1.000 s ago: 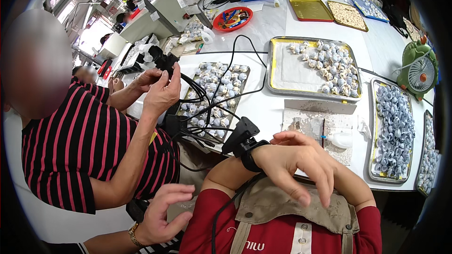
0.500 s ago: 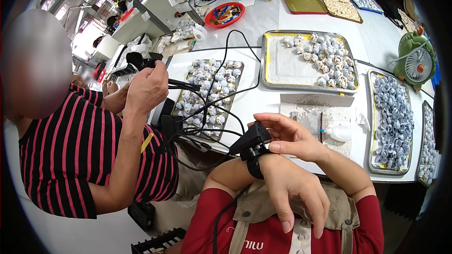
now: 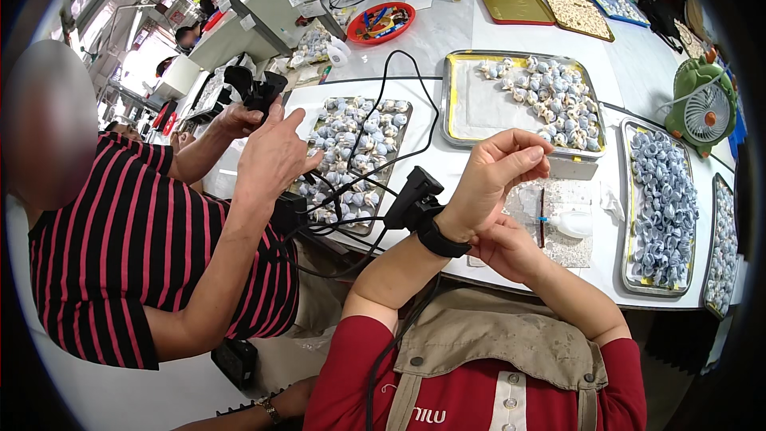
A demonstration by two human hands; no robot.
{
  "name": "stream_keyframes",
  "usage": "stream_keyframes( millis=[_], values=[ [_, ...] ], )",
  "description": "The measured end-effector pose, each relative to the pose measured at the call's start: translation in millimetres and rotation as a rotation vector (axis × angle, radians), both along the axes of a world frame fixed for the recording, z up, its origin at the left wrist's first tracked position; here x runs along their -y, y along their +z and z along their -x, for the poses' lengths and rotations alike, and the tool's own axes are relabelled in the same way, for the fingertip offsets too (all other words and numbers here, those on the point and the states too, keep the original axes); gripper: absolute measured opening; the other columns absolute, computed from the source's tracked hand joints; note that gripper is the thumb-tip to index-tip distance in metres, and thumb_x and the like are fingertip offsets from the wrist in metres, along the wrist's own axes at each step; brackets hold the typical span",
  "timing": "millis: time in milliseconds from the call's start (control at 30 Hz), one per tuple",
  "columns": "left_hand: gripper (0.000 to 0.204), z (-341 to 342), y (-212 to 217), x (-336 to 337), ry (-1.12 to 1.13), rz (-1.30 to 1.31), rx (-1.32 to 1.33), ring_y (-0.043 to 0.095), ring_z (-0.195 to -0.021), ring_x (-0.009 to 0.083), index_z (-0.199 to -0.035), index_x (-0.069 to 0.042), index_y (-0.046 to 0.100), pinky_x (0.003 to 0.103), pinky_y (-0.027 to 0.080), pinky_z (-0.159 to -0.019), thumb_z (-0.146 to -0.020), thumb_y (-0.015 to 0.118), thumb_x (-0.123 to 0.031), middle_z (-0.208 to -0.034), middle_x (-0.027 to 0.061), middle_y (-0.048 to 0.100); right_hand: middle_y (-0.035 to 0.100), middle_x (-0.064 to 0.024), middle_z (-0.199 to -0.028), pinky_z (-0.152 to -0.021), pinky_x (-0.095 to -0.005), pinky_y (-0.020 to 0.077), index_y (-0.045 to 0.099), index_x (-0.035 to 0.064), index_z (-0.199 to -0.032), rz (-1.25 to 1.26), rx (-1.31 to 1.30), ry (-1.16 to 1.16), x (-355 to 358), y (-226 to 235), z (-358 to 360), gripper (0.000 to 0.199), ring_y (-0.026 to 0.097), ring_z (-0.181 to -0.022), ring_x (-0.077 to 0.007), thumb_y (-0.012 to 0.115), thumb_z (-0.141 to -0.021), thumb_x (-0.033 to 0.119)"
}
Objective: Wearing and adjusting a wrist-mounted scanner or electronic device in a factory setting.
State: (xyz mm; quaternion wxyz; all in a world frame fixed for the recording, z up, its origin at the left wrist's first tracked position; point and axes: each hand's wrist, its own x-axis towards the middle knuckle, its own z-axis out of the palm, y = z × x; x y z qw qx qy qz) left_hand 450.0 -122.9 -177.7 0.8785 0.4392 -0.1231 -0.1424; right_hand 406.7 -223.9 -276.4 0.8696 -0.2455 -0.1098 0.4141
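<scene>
Nearest the camera, the left hand [image 3: 487, 179] was raised off the table, a black wrist-mounted device [image 3: 419, 207] strapped at the wrist, thumb and forefinger pinched nearly shut. Whether anything thin sat between them, I couldn't tell. The right hand [image 3: 507, 247] was tucked just under it, loosely curled, touching the left wrist area; what it held, if anything, was hidden.

The closest thing to both was the slim dark-red tool [image 3: 542, 215] lying on a speckled mat [image 3: 570, 247] — just to the right of the fingers and a bit further out, its long axis running roughly away from the person. The right hand was the nearer one.

The white table [image 3: 447, 156] was crowded: a tray of blue-white shell-like pieces [image 3: 666, 207] to the right, a yellow-rimmed tray [image 3: 471, 104] beyond the mat, another tray [image 3: 351, 144] to the left under black cables [image 3: 375, 168]. A neighbour in a striped shirt [image 3: 144, 239] sat at left, their hands up around a black gadget [image 3: 254, 89]. Further off — a green desk fan [image 3: 706, 108], a red bowl [image 3: 381, 22], more trays, a busy workshop.
</scene>
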Motion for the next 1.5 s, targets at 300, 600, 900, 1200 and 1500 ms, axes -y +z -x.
stream_keyframes(
  millis=[300, 600, 900, 1200, 1500],
  values=[
    [0.018, -12.3, 1.0, -4.4, 0.059, -0.058, 0.08, 0.059, -0.08, 0.01, -0.101, 0.0, 0.06, 0.025, 0.047, -0.079, -0.089, 0.057, -0.012, -0.083, 0.0048, 0.062, 0.056, -0.0056, -0.118, -0.095, -0.0288, 0.0401, 0.047, 0.0006, -0.123, 0.073, 0.182, -0.067, -10.3, 31.2, 5.6, 0.042, 0.051, -0.11, -0.0139, 0.064, -0.086, 0.011],
    [0.016, -14.6, -2.6, 0.3, 0.208, -0.421, 0.396, 0.059, -0.082, 0.0098, -0.098, 0.001, 0.063, 0.025, 0.047, -0.077, -0.088, 0.059, -0.011, -0.088, 0.0041, 0.064, 0.058, -0.0068, -0.115, -0.095, -0.0295, 0.042, 0.049, 0.0008, -0.123, 0.23, 0.328, -0.11, -6.7, 23.1, -2.2, 0.042, 0.054, -0.108, -0.0143, 0.065, -0.086, 0.01],
    [0.017, -36.6, -30.6, -16.1, 0.49, -1.184, 1.075, 0.06, -0.081, 0.0306, -0.093, -0.001, 0.063, 0.035, 0.049, -0.071, -0.077, 0.064, -0.009, -0.089, 0.0143, 0.062, 0.062, -0.0084, -0.108, -0.093, -0.0274, 0.0424, 0.053, -0.0008, -0.117, 0.379, 0.272, -0.09, 5.2, 11.8, -0.3, 0.033, 0.056, -0.104, -0.0135, 0.061, -0.088, 0.011],
    [0.018, -35.2, -30.3, -17.5, 0.39, -1.18, 1.001, 0.061, -0.084, 0.0309, -0.094, -0.001, 0.063, 0.035, 0.049, -0.074, -0.078, 0.065, -0.011, -0.09, 0.0148, 0.063, 0.063, -0.007, -0.103, -0.087, -0.0257, 0.0429, 0.056, 0.0003, -0.114, 0.43, 0.284, -0.077, 9.9, 8.5, 1.3, 0.029, 0.057, -0.098, -0.0118, 0.059, -0.09, 0.016],
    [0.019, -41.4, -29.6, -15.3, 0.038, -0.887, 0.359, 0.061, -0.087, 0.0109, -0.1, -0.001, 0.065, 0.025, 0.048, -0.079, -0.085, 0.063, -0.012, -0.092, 0.006, 0.066, 0.064, -0.0058, -0.1, -0.083, -0.0253, 0.0432, 0.058, 0.0026, -0.111, 0.425, 0.278, -0.098, 12.7, -0.7, 0.5, 0.026, 0.058, -0.094, -0.0113, 0.06, -0.09, 0.017]
  ],
)
